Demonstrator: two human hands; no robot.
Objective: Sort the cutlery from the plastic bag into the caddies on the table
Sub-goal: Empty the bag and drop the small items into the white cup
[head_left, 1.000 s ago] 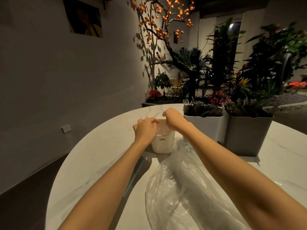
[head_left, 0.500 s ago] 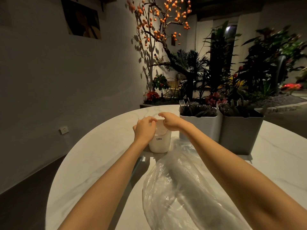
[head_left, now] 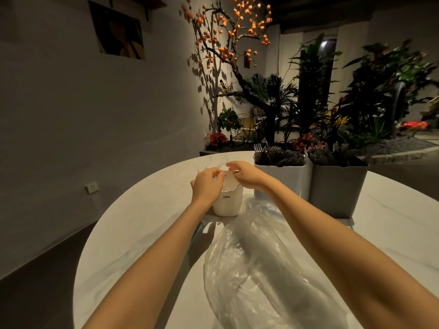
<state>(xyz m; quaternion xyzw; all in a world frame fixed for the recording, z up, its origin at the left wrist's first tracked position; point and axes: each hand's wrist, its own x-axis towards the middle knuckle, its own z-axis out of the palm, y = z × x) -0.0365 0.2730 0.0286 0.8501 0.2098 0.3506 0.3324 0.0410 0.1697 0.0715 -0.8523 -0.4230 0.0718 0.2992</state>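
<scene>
A small white caddy (head_left: 227, 202) marked CRBW stands on the round marble table (head_left: 133, 229). My left hand (head_left: 206, 184) and my right hand (head_left: 244, 173) both sit at its top, fingers pinching a thin translucent liner (head_left: 230, 180) at the rim. A clear plastic bag (head_left: 263, 269) lies in front of it between my forearms; dark cutlery shows dimly through it. To the right stand a white caddy (head_left: 280, 179) full of forks and a grey caddy (head_left: 336, 186) full of dark cutlery.
A teal object (head_left: 199, 227) peeks out under my left forearm. Beyond the table's far edge are a planter bed with plants and an orange-berried tree (head_left: 228, 43). A grey wall with a socket runs along the left.
My right hand has slid left across the top of the small caddy towards my left hand. The view has tilted slightly; the caddies and bag stay put.
</scene>
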